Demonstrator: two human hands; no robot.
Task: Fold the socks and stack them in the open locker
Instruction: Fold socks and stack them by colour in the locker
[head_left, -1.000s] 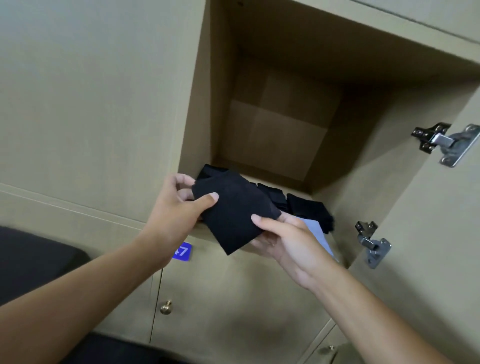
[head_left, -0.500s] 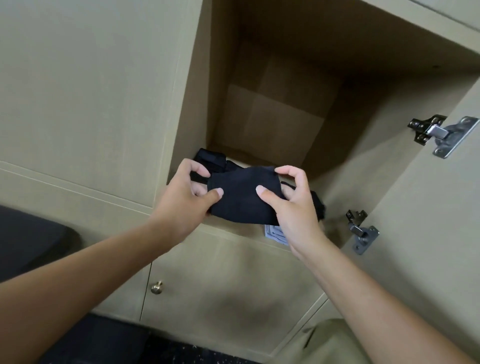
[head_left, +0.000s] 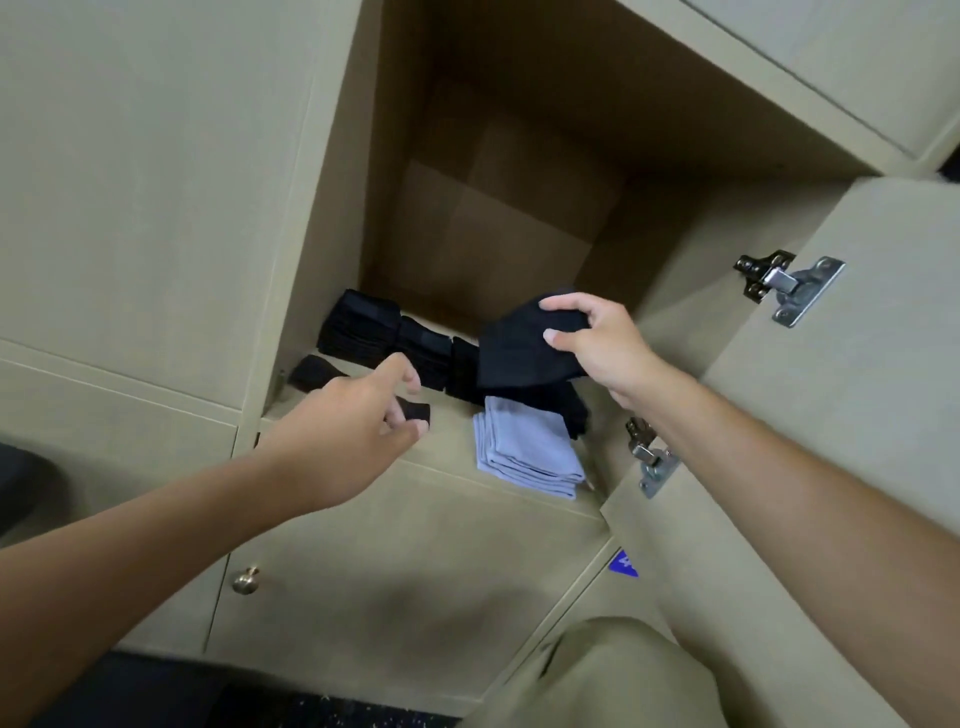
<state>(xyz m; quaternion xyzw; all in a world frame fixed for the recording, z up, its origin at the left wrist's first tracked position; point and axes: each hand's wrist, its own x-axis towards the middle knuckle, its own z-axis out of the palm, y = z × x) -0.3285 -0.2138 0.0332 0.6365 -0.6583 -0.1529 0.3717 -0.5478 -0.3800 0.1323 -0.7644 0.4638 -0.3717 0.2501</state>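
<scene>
My right hand (head_left: 597, 348) pinches a folded black sock (head_left: 519, 353) and holds it inside the open locker (head_left: 447, 447), above the right side of the shelf. Just below it lies a stack of folded light blue socks (head_left: 530, 452). Folded black socks (head_left: 395, 343) stand in a row at the back left. A loose black sock (head_left: 311, 374) lies along the front left of the shelf. My left hand (head_left: 353, 426) hovers over it with fingers loosely curled, and the sock's end shows between thumb and fingers.
The locker door (head_left: 841, 415) stands open on the right with two metal hinges (head_left: 789, 286). Below is a closed door with a brass knob (head_left: 244, 579) and a blue number tag (head_left: 623, 564). A closed panel borders the locker on the left.
My left hand let go of the folded black sock and dropped to the loose sock at the front left. My right hand carried the folded sock to the right, into the locker.
</scene>
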